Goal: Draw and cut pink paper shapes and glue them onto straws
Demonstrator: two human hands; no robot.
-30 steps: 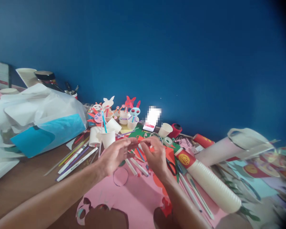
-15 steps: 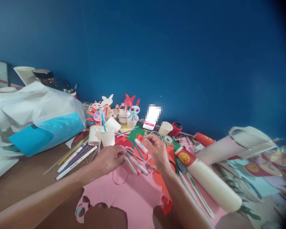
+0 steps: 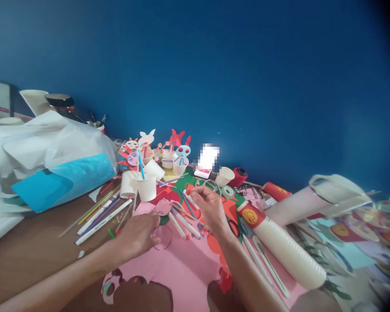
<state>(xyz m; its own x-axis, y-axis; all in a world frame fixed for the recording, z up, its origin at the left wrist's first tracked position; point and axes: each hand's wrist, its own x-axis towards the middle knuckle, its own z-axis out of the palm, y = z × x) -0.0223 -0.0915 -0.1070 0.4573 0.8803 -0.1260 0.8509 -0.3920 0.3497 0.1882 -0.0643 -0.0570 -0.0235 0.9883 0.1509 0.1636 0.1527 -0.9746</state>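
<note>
My left hand (image 3: 139,232) is over the left edge of the pink paper (image 3: 185,268), thumb and fingers apart, with nothing visible between them. A small pink paper disc (image 3: 163,207) with drawn marks lies just beyond its fingertips, and a circle is drawn on the sheet beside the thumb. My right hand (image 3: 208,206) is above the red and orange paper, its thumb and fingertips pinched together. Whatever they may hold is too small to make out. White markers (image 3: 178,223) lie between the hands.
Paper figures stand in white cups (image 3: 146,186) at the back. More markers (image 3: 104,221) lie at the left, by a plastic bag (image 3: 68,138). A long stack of cups (image 3: 289,249), scissors (image 3: 234,226) and a pitcher (image 3: 305,203) are at the right. A bright phone (image 3: 208,158) stands by the blue wall.
My left hand has moved left and toward me, and its fingers have opened. The pink disc now shows. My right hand has shifted slightly left.
</note>
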